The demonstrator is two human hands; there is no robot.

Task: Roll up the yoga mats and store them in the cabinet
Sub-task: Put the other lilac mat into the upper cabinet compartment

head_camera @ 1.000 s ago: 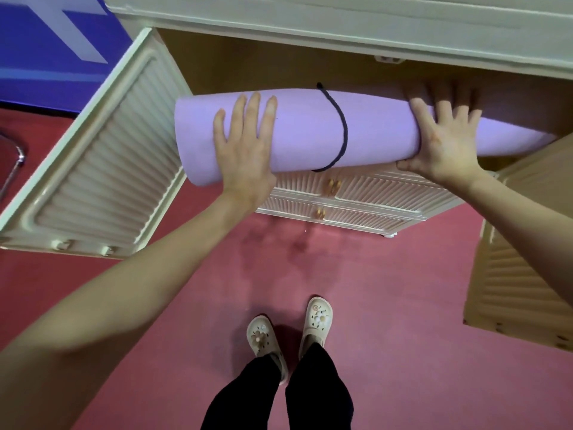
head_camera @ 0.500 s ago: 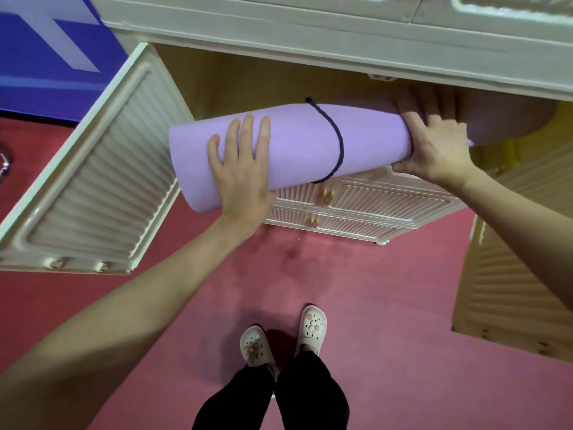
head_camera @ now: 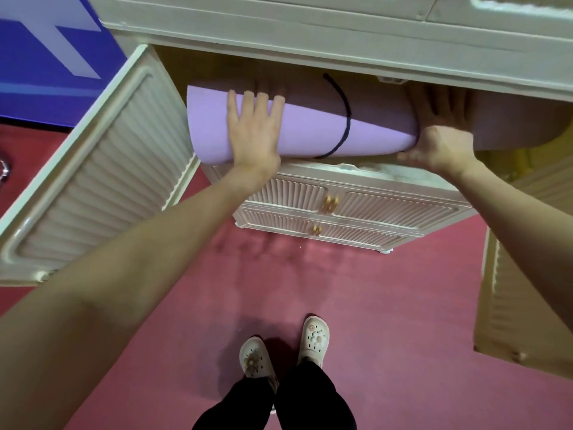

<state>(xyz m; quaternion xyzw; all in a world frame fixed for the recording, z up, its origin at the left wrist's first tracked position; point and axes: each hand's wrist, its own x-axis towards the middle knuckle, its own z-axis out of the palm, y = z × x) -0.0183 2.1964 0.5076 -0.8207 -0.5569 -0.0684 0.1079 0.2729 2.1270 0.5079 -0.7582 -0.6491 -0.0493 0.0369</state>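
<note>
A rolled purple yoga mat [head_camera: 310, 125], tied round the middle with a black cord [head_camera: 344, 119], lies sideways in the open compartment of the cream cabinet [head_camera: 310, 32]. Its right end is in shadow under the cabinet's upper edge. My left hand [head_camera: 254, 128] lies flat on the roll's left part with straight fingers. My right hand [head_camera: 440, 135] holds the roll right of the cord, its thumb curled under the mat and its fingers over the top in the dark.
The left cabinet door [head_camera: 90, 178] swings wide open; the right door [head_camera: 524, 274] stands open at the frame's edge. Lower drawers with gold knobs [head_camera: 330, 203] are shut. My feet in pale clogs [head_camera: 285, 346] stand on red carpet. A blue wall [head_camera: 46, 57] is at the left.
The mat has moved deeper into the compartment, its right end now under the cabinet's upper edge. Both hands followed it inward; the left end still sticks out.
</note>
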